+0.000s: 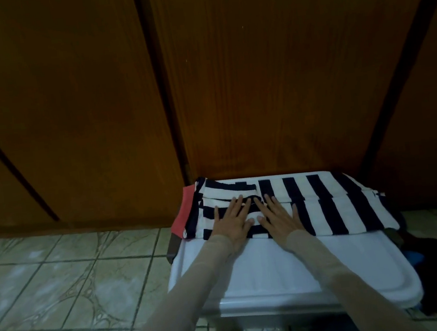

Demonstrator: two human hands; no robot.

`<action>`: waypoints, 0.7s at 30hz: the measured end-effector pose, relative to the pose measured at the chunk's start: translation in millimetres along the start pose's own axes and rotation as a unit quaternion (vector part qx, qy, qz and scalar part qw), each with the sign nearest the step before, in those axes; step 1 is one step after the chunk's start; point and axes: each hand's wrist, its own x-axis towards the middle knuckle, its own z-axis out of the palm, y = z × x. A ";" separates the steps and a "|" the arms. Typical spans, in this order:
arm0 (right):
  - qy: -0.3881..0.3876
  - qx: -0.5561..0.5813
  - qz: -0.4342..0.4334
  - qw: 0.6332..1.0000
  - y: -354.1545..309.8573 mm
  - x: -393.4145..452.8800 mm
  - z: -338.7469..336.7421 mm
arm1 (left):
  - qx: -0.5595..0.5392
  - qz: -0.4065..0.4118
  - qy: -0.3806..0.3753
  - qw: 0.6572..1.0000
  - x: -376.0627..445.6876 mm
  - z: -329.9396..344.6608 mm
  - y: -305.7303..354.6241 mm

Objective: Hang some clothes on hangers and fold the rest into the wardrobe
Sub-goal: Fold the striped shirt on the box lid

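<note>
Right now I have both hands, left hand (233, 219) and right hand (279, 217), flat with fingers straight, pressing the striped garment (325, 202) on the white lid (251, 270). Folding seems underway; next, fold the cloth beyond my right fingers inward.

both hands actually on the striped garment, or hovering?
Touching. The head view shows the left hand and right hand lying flat, fingers straight, on the navy-and-white striped folded garment, no gap visible.

Navy-and-white striped garment (325, 205) over a coral-red cloth (183, 215), on a white plastic lid (251, 270); brown wooden wardrobe doors (256, 79); pale green patterned floor tiles (62, 286); beige sleeves (193, 290).
</note>
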 end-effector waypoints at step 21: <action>0.038 -0.095 0.115 0.988 107.7 -47.1 -21.6 | 0.189 0.075 -0.022 0.979 24.1 6.0 59.5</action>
